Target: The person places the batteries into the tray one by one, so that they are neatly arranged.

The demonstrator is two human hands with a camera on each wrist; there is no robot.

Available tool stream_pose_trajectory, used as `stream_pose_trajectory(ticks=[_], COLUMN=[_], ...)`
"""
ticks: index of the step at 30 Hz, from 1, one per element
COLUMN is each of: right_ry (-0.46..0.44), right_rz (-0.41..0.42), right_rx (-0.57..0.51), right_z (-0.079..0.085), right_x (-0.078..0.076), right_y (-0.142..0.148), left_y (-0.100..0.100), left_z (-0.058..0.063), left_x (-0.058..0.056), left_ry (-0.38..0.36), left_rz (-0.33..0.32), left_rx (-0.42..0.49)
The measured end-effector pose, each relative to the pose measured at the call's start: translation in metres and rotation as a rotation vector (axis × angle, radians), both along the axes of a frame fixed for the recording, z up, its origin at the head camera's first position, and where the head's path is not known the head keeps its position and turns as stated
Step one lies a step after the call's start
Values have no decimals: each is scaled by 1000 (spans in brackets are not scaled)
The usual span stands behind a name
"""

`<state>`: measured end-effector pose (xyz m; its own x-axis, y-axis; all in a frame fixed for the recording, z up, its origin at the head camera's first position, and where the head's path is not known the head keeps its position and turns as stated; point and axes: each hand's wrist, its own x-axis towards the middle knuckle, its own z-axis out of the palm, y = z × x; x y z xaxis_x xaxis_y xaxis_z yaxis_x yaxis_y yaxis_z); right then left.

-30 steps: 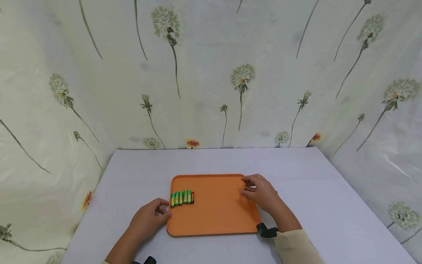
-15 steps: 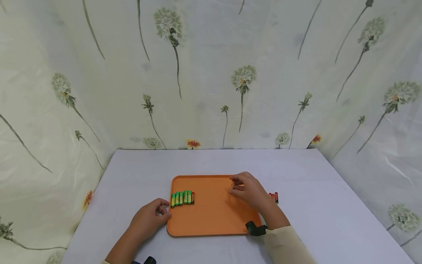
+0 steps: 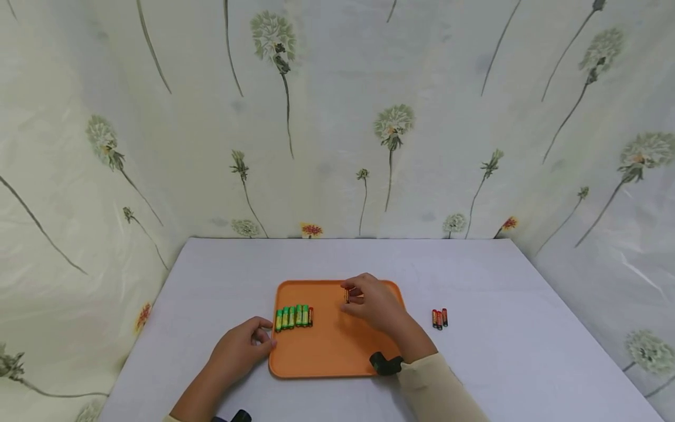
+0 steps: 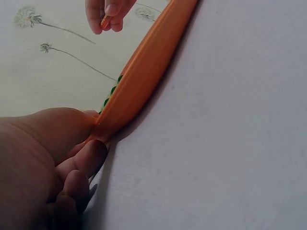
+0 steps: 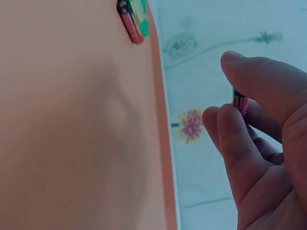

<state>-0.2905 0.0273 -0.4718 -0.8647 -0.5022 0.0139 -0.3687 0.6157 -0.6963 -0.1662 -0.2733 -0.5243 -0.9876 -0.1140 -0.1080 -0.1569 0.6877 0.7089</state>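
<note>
Red battery [image 3: 347, 295] noted above the tray surface, to the right of a sorted row, pinched between thumb and fingertips of the right hand [image 3: 371, 302].

Nearest: a black device [image 3: 241, 417] is seen at the bottom edge, by the left wrist. Left hand [image 3: 237, 349] placed at the tray's left side; rim held between thumb and curled fingers. Hands well apart. Beyond, a pale beige sleeve [image 3: 437, 387] is worn on the right arm, with a second black device [image 3: 386, 364] strapped at the wrist.

Orange tray [image 3: 337, 363] laid flat on the white-covered table [image 3: 506, 375]. Inside its left rim, five green batteries [image 3: 292, 317] are set side by side, and one red battery is laid at the row's right end [image 3: 310, 317]. Right of the tray, on the table, three loose red batteries [image 3: 439, 320] are grouped close together, the middle one set slightly nearer.

Held battery largely covered by the fingers; its exact tilt cannot be judged with confidence. Soft shadow cast on the tray below.

Farthest: a pale sheet [image 3: 327, 105] is hung behind the table, printed with dandelions and small orange-red flowers.
</note>
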Motion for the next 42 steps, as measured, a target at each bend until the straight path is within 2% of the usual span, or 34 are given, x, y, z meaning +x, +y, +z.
stream_pose_trajectory(ticks=[7, 13, 22, 30, 38, 42], right_ry=[-75, -79, 26, 81, 61, 80], right_rz=[47, 129, 272, 270, 233, 233], right_rx=[17, 37, 251, 329, 393, 418], right_z=[1, -4, -14, -12, -12, -13], right_x=[2, 0, -1, 3, 5, 4], right_y=[-12, -27, -51, -62, -71, -74], left_y=[0, -1, -1, -3, -2, -2], left_z=[0, 0, -2, -3, -1, 0], left_x=[-1, 0, 0, 0, 0, 0], left_ry=[2, 0, 9, 32, 30, 26], left_rz=[-4, 1, -17, -19, -21, -20], left_rx=[13, 16, 27, 7, 18, 14])
